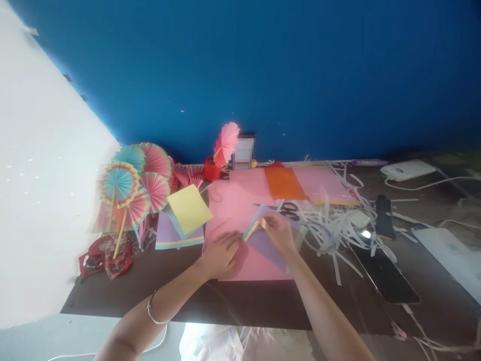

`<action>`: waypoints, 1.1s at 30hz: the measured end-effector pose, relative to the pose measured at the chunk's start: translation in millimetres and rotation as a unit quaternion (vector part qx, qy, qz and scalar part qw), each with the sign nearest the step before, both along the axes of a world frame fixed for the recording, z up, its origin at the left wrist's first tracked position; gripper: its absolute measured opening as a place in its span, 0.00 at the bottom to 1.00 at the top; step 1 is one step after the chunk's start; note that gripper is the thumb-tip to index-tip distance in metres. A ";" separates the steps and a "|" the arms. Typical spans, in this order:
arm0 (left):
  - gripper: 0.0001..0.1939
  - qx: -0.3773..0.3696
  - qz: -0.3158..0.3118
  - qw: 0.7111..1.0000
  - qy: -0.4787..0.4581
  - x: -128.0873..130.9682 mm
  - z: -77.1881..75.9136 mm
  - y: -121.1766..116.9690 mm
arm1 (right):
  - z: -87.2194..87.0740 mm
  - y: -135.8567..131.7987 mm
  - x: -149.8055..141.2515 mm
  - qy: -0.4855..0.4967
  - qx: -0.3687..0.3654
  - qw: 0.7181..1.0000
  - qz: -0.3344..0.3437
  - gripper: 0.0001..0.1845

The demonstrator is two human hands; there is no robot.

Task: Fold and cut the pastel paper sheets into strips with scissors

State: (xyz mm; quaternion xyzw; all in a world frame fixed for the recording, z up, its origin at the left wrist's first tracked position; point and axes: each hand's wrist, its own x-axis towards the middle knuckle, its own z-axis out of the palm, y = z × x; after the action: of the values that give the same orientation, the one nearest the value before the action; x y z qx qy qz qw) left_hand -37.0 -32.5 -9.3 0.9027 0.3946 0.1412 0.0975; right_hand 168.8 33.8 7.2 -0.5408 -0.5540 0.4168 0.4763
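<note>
My left hand [222, 254] lies on a large pink sheet [236, 193] with its fingers stretched out. Its fingertips reach the lower left end of a purple sheet with blue and yellow edges [268, 250]. At that sheet's upper left side, the fingertips of my right hand [277, 231] pinch a narrow yellow paper strip [252, 230]. Whether the strip is stuck to the sheet I cannot tell. Part of the purple sheet is hidden under my right hand and forearm. Black-handled scissors [289, 208] rest just beyond it.
Left of the pink sheet are yellow paper [190, 209] over purple paper, and folded paper fans [119, 184]. A pink fan [227, 143] stands by a red roll [212, 169]. Right lie white paper strips [323, 225], a phone [387, 273] and a white power bank [409, 170]. Orange paper [284, 183] lies behind.
</note>
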 end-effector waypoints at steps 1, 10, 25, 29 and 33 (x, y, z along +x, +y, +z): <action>0.25 -0.001 0.003 1.000 0.002 0.1 0.5 -0.2 | -1.0 0.1 0.0 0.003 -0.002 1.000 0.001 0.08; 0.32 0.000 -0.019 0.999 0.047 0.2 5.8 -1.3 | -3.6 0.6 -0.3 -0.003 -0.011 1.000 -0.004 0.06; 0.26 0.024 -0.013 0.999 0.047 2.0 8.2 -1.6 | -10.2 -1.1 1.0 -0.102 0.006 0.995 -0.020 0.10; 0.26 0.030 -0.013 0.998 0.056 2.5 9.4 -1.7 | -9.8 -1.1 0.6 -0.159 0.047 0.985 -0.039 0.10; 0.26 0.027 -0.024 0.996 0.078 3.1 11.0 -0.2 | -6.5 -0.3 -1.6 -0.191 0.076 0.977 -0.053 0.09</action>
State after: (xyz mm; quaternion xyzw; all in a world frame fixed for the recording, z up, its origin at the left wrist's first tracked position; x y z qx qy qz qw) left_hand -33.9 -32.7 1.6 0.9224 0.3755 0.0786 0.0451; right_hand 167.2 33.5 0.8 -0.6012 -0.6354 0.2371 0.4227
